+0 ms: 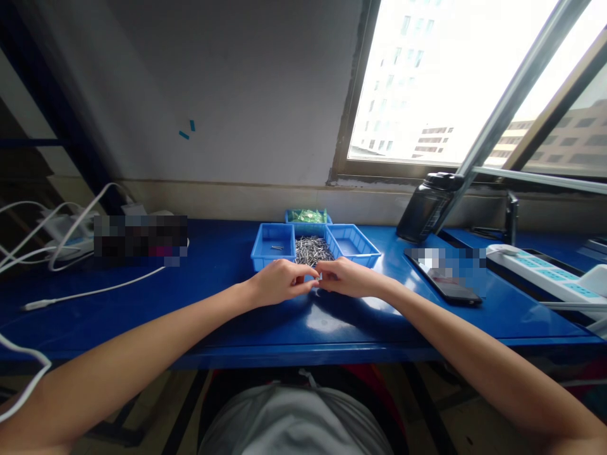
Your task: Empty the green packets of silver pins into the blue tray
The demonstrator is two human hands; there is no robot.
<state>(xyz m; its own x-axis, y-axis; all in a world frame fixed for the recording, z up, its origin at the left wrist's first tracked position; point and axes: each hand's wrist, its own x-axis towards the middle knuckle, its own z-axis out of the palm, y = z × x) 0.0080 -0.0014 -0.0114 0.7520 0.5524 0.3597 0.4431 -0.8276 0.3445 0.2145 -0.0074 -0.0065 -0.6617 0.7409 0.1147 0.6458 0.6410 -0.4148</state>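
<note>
My left hand [283, 282] and my right hand [348, 277] meet at the fingertips, just in front of a pile of small metal screw-like pieces [312, 250]. Both are closed in a pinch; whatever sits between the fingertips is too small to make out. To the left of the pile stands a blue tray [257, 248] with a few metal pieces [277, 247] lying inside. Another blue tray [365, 248] flanks the pile on the right. Behind it, a smaller blue bin [287, 216] contains green plastic packets [307, 216]. My hands partly cover the front of the pile.
On the right of the blue table [227, 344] are a black bottle [424, 208], a phone [450, 284] and a white power strip [545, 270]. White cables [104, 291] and a blurred-out patch [140, 237] occupy the left. A wall and window rise behind.
</note>
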